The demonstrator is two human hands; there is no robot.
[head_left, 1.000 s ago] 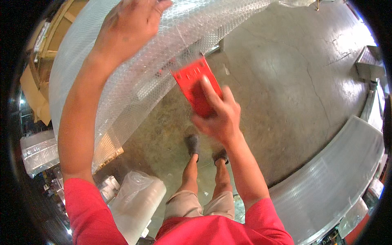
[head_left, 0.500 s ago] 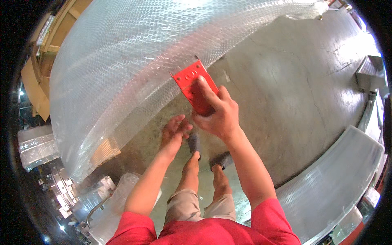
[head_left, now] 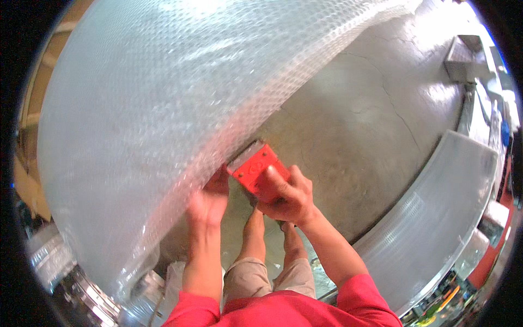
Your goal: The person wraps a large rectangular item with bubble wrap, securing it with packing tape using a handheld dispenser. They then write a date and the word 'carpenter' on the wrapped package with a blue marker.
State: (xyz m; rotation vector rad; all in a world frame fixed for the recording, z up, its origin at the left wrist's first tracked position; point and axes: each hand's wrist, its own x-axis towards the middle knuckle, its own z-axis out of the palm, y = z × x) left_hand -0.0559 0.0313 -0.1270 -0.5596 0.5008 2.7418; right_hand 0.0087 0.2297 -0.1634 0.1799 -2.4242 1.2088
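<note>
A red tape dispenser (head_left: 255, 173) is in my right hand (head_left: 291, 193), whose fingers wrap round its body with the thumb on the flat red face. A pale, glossy strip shows along its front edge, close to the border of a big sheet of bubble wrap (head_left: 163, 98). My left hand (head_left: 210, 206) is at that same border, beside the dispenser's front left corner. Its fingers reach up partly behind the clear wrap and into shadow, so their grip is hidden. The wrap bulges across the upper left in front of me.
Grey concrete floor (head_left: 359, 136) stretches to the right. A wrapped, curved-looking grey panel (head_left: 419, 218) lies at the lower right, and an open metal box (head_left: 467, 60) stands beyond it. Plastic-wrapped goods (head_left: 52, 256) are at the lower left, with brown wooden or cardboard pieces (head_left: 52, 52) behind the wrap.
My right hand has brought the dispenser down and nearer to me. My left hand has moved left and down to the wrap's edge. The wrap now fills more of the left side.
</note>
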